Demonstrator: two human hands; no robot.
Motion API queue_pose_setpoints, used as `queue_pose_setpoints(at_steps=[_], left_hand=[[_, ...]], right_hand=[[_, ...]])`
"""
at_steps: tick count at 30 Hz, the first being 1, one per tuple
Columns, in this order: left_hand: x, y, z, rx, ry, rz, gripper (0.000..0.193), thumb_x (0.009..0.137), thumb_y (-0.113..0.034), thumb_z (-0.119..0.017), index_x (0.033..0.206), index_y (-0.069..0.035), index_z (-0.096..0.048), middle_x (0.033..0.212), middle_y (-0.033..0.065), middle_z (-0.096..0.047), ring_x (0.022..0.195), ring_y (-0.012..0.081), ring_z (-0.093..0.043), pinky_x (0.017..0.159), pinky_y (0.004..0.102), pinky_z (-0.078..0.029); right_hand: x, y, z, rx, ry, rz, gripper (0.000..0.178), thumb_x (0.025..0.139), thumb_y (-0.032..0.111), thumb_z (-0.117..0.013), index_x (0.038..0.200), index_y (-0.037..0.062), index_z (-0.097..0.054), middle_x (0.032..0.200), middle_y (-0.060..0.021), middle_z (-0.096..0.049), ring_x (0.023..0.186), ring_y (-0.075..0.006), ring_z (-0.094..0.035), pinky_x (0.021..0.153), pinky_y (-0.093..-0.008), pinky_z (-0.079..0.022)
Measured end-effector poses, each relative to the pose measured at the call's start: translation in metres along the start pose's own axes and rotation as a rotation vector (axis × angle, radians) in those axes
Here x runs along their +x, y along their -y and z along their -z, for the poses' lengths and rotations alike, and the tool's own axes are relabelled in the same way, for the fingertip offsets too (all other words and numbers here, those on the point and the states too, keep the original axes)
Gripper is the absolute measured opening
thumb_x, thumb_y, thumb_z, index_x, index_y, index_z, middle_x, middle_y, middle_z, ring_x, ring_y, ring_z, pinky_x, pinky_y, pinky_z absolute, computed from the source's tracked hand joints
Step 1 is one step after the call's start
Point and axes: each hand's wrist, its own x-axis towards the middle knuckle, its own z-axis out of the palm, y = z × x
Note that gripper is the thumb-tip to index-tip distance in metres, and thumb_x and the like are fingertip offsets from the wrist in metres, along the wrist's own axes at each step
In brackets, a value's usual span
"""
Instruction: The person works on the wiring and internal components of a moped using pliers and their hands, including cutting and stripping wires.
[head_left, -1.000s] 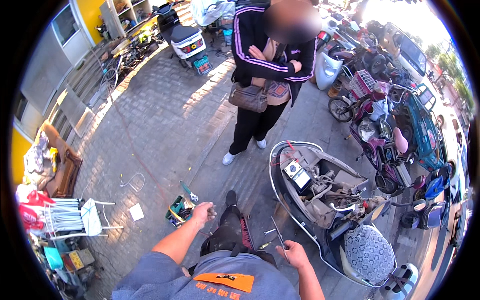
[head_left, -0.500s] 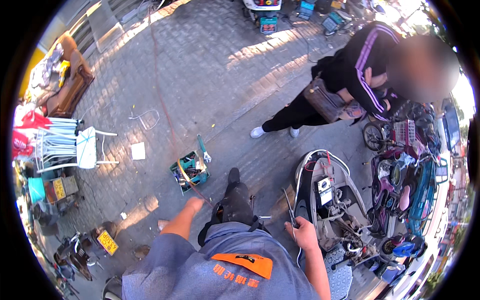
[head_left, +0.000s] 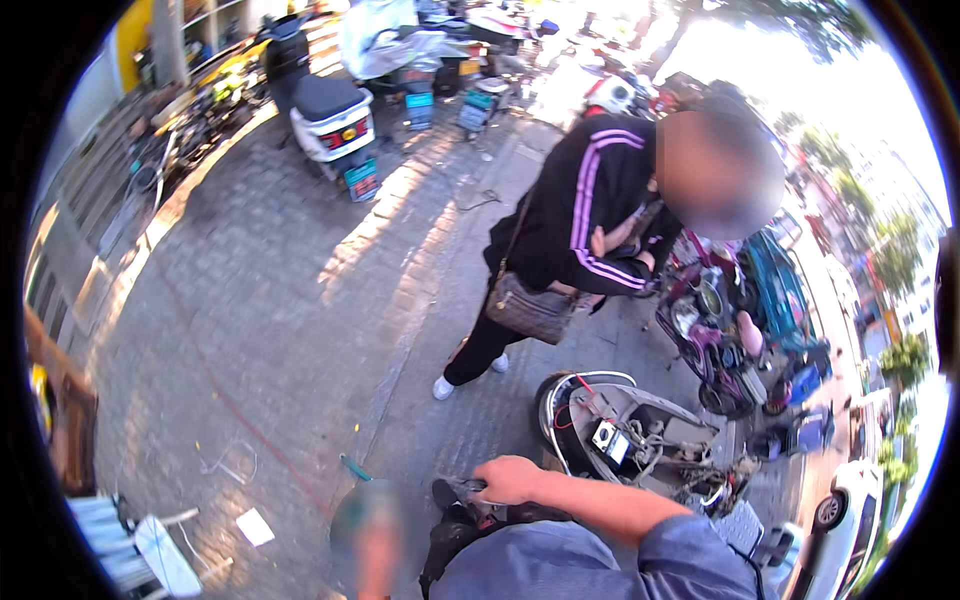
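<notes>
The right hand (head_left: 508,478) is low in the middle of the view, with its forearm coming in from the lower right. Its grip is closed around a small dark thing (head_left: 468,492) that pokes out on the left of the fist. The thing is too dark and small to say what it is. It is above a dark shape at the lower edge, just left of the open scooter.

The left hand (head_left: 368,535) is at the lower edge, left of the right hand. It is a blur, so I cannot tell how its grip stands or if it holds anything.

Just right of the right hand is a scooter (head_left: 640,440) with its covers off, so wires and parts show inside. Another person (head_left: 575,240) in a black jacket with pink stripes stands behind it on the brick pavement (head_left: 280,300), with a brown bag at the hip. More scooters stand at the right, and a white and black one (head_left: 325,115) is parked near the top left. A small white paper (head_left: 254,526) lies on the pavement at the lower left.
</notes>
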Motion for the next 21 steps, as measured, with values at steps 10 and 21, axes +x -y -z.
queue_pose_setpoints(at_steps=[10,21], left_hand=[[0.147,-0.248,0.107,-0.699,0.008,0.029,0.036,0.104,-0.022,-0.066,0.074,-0.002,-0.062,0.071,0.0052,-0.060,0.075,0.0173,-0.060,0.074,0.0335,-0.048],[0.268,0.079,0.303,0.581,-0.169,0.484,0.022,0.096,-0.026,-0.070,0.099,-0.004,-0.071,0.091,0.0172,-0.072,0.087,0.0328,-0.070,0.079,0.0482,-0.055]], right_hand=[[0.174,0.088,0.098,-0.027,-0.015,0.209,0.037,0.085,0.039,-0.072,0.100,0.0057,-0.078,0.100,-0.0213,-0.078,0.098,-0.0431,-0.075,0.085,-0.0540,-0.060],[0.453,0.185,0.227,0.017,0.147,0.046,0.053,0.095,0.059,-0.067,0.107,0.0085,-0.077,0.102,-0.0211,-0.078,0.101,-0.0418,-0.074,0.088,-0.0528,-0.056]])
